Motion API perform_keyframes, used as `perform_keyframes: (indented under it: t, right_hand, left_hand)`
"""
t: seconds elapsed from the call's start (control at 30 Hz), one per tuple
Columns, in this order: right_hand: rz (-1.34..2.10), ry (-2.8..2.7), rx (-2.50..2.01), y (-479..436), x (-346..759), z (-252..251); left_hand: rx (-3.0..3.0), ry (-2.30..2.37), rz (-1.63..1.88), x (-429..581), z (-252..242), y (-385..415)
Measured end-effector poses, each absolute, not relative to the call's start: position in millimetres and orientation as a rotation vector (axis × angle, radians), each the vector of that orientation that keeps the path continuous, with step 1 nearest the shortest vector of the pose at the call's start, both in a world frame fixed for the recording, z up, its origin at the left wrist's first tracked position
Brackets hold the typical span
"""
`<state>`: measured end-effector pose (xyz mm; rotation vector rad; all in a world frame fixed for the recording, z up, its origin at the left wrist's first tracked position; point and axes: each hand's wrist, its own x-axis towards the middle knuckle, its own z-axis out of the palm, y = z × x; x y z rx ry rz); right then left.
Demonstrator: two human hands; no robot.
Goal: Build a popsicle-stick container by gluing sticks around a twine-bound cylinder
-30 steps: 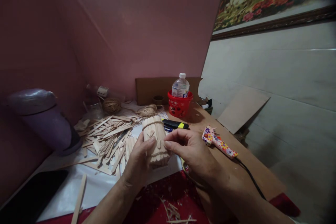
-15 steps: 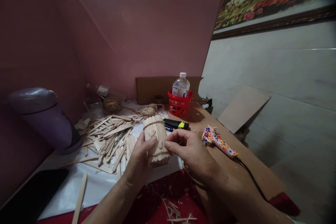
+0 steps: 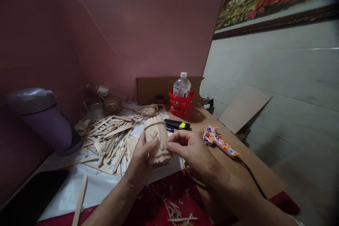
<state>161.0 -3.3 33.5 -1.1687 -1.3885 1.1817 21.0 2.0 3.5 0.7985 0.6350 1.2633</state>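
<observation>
A small cylinder built of wooden craft sticks (image 3: 156, 137), bound near its top with twine, stands on the white sheet. My left hand (image 3: 140, 162) wraps round its left side and steadies it. My right hand (image 3: 189, 150) is closed in a pinch, thumb and forefinger pressing a tiny wooden piece against the cylinder's front right side. Two small wooden shapes sit on the cylinder's face.
Loose craft sticks (image 3: 109, 137) lie heaped to the left, with twine balls (image 3: 112, 106) behind. A flowered glue gun (image 3: 218, 141) with black cord lies at right, a black-yellow cutter (image 3: 176, 124) and a red bucket holding a water bottle (image 3: 181, 100) behind. A purple appliance (image 3: 42, 120) stands left; a dark phone (image 3: 31, 197) lies front left.
Almost nothing differs: both hands stay on the stick cylinder, with my right fingertips shifted slightly closer against its front.
</observation>
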Motion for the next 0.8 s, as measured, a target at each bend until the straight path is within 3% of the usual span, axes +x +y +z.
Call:
perform_keyframes:
  t: [0.8]
  right_hand:
    - [1.142, -1.463, -1.140, -2.0, 165.4, 28.9]
  left_hand:
    - [0.825, 0.650, 1.269, 21.6, 5.5, 2.6]
